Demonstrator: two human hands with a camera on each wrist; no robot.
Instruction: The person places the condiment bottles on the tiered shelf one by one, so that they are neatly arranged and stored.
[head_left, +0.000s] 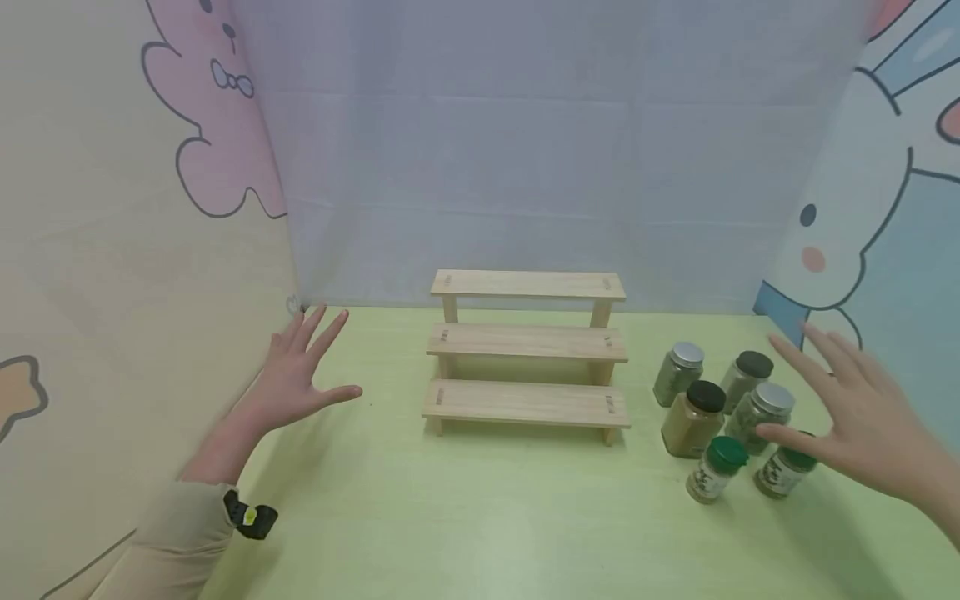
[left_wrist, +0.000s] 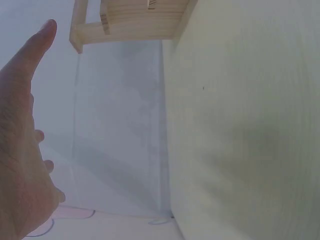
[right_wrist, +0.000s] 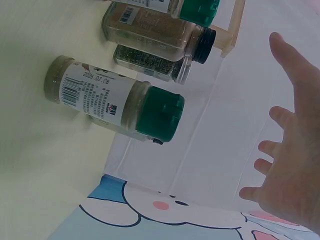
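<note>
Beige sleeve [head_left: 168, 529]: ends near the left wrist, with a black strap [head_left: 251, 518] at its cuff.
Left hand [head_left: 292, 379]: raised off the green tabletop [head_left: 420, 517], fingers spread, thumb stretched well out; it holds nothing.
Wooden stand [head_left: 525, 402]: upright between the hands, three shelves stepping up toward the back.
Silver-lidded jar [head_left: 677, 379]: upright, right of the stand, at the back left of a group of six.
Black-lidded jar [head_left: 690, 427]: just in front of it, brown contents; two more jars, one dark-lidded and one silver-lidded, stand to its right.
Green-capped bottles [head_left: 708, 482]: two, upright, nearest the viewer.
Right hand [head_left: 870, 412]: spread wide and holding nothing; from the head its thumb overlaps the farther-right green cap, but the right wrist view shows a gap — no contact.
Right thumb and green cap: probably a ready stage, ahead of any grip. A move on a container would likely call for lowering this hand and closing fingers and thumb round one body — without knocking its close neighbours.
</note>
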